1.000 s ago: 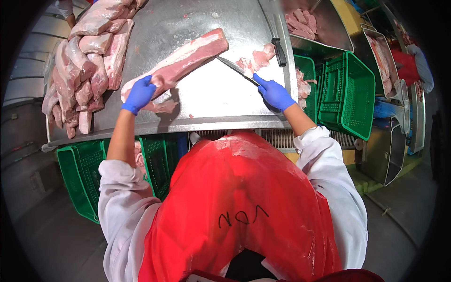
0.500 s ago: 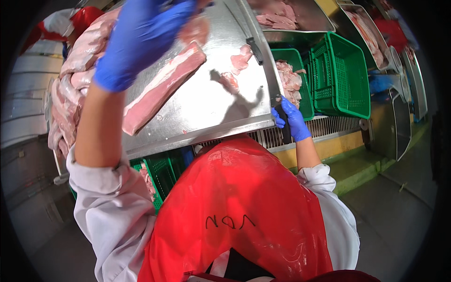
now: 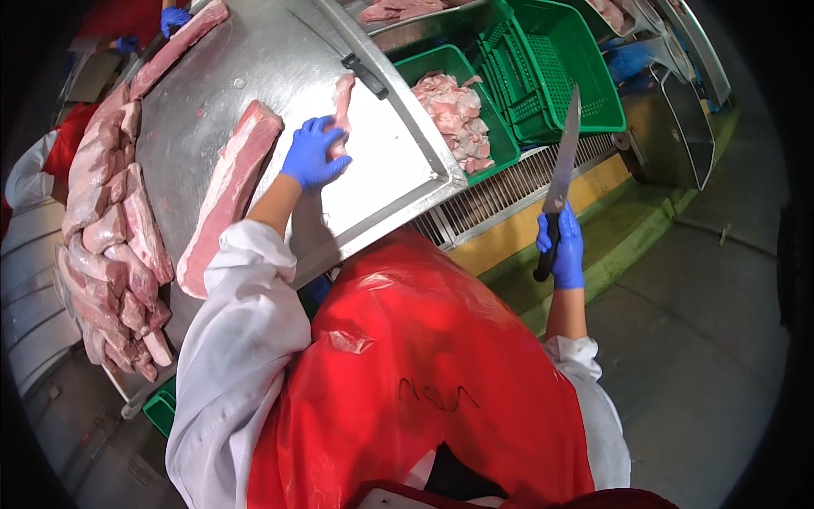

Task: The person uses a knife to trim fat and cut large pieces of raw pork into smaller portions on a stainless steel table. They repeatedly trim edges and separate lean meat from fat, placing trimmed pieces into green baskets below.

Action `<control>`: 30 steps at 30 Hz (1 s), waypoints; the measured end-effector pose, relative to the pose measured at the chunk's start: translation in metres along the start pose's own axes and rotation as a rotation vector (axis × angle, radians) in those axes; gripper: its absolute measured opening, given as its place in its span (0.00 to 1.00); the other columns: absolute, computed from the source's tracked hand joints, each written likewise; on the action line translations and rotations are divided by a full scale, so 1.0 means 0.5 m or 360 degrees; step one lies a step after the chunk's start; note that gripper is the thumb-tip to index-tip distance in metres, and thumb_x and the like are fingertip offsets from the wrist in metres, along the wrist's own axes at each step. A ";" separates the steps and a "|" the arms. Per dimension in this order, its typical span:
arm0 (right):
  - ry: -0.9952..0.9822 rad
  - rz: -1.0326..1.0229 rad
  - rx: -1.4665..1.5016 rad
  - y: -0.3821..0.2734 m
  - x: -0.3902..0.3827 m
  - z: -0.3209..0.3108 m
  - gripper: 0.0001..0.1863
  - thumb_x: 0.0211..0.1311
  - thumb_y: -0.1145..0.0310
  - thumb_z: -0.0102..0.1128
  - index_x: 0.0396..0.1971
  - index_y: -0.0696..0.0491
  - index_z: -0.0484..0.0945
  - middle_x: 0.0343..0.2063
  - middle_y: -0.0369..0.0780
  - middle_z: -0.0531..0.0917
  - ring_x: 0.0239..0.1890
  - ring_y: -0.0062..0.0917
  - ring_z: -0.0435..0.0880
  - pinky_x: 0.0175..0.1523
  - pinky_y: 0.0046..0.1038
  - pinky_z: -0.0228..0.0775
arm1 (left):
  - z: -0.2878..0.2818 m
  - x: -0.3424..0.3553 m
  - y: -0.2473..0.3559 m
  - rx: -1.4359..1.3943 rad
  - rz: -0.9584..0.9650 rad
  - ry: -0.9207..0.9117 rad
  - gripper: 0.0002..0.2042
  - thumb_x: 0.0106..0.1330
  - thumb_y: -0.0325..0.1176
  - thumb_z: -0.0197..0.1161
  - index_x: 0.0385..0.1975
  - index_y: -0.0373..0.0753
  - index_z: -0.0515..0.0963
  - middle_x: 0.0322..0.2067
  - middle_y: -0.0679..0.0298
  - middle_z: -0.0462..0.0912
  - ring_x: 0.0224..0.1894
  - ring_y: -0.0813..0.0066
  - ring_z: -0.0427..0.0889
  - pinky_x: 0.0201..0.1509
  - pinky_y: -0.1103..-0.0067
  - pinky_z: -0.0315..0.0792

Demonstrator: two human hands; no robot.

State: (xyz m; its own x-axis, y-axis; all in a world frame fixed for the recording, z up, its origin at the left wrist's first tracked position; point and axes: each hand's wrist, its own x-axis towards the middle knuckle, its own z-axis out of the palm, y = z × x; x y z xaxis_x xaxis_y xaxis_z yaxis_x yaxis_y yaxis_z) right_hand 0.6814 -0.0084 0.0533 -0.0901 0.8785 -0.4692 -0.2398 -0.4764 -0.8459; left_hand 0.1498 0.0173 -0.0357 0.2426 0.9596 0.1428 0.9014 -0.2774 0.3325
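My left hand [image 3: 314, 153], in a blue glove, has its fingers curled over a small pinkish meat trimming [image 3: 342, 97] on the steel work table [image 3: 186, 102]. My right hand [image 3: 561, 242], also gloved, is closed round the black handle of a long knife [image 3: 561, 161], held out beyond the table's right end with the blade pointing away from me. A long pork strip [image 3: 227, 191] lies left of my left hand. A second knife [image 3: 366, 75] with a black handle rests near the table's far right edge.
A heap of meat [image 3: 110, 246] fills the table's left side. Co-workers' gloved hands [image 3: 174, 19] are at a far strip [image 3: 178, 47]; another person's red-and-white clothing [image 3: 47, 157] shows left. Right are a green crate of trimmings [image 3: 449, 119], another green crate [image 3: 593, 85] and steel bins [image 3: 682, 136].
The view has swung, shifting the table leftward. My left hand left the long strip, rose, then came down on the trimming. My right hand lifted the knife off the table and out to the right.
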 end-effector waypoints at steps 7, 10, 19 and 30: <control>-0.0327 0.0006 -0.0333 0.077 0.022 0.045 0.18 0.78 0.59 0.49 0.60 0.50 0.66 0.28 0.39 0.79 0.15 0.16 0.71 0.19 0.19 0.64 | -0.040 -0.287 0.010 0.0016 -0.0602 0.0157 0.08 0.64 0.38 0.63 0.38 0.43 0.78 0.41 0.56 0.79 0.45 0.52 0.77 0.50 0.63 0.77; -0.0627 -0.0045 -0.0539 0.087 0.075 0.215 0.19 0.77 0.67 0.49 0.63 0.52 0.62 0.29 0.42 0.80 0.15 0.20 0.73 0.20 0.22 0.68 | -0.079 -0.472 -0.012 0.0012 -0.0999 0.0181 0.10 0.65 0.39 0.63 0.39 0.42 0.78 0.40 0.54 0.78 0.43 0.50 0.79 0.45 0.61 0.78; -0.0982 0.0126 -0.0662 0.209 0.227 0.698 0.19 0.69 0.76 0.52 0.58 0.56 0.65 0.30 0.38 0.77 0.26 0.22 0.81 0.25 0.24 0.73 | -0.233 -1.065 0.085 -0.0077 -0.2372 0.0967 0.15 0.64 0.40 0.69 0.41 0.34 0.81 0.36 0.51 0.85 0.38 0.66 0.85 0.45 0.70 0.77; -0.0916 -0.0091 -0.0897 0.280 0.334 0.966 0.48 0.68 0.78 0.50 0.79 0.32 0.36 0.22 0.40 0.79 0.17 0.20 0.76 0.20 0.28 0.72 | -0.115 -1.376 0.095 0.0614 -0.2809 0.0699 0.35 0.64 0.48 0.67 0.65 0.33 0.65 0.59 0.46 0.74 0.55 0.46 0.78 0.58 0.58 0.72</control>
State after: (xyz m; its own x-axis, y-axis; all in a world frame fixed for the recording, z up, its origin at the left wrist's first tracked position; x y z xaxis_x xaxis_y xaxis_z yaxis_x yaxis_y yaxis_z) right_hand 0.1660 0.0892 -0.0208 -0.6127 0.7099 -0.3472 0.2507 -0.2421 -0.9373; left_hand 0.0053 -0.6589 -0.0645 -0.9912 -0.0080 0.1324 0.0123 0.9884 0.1514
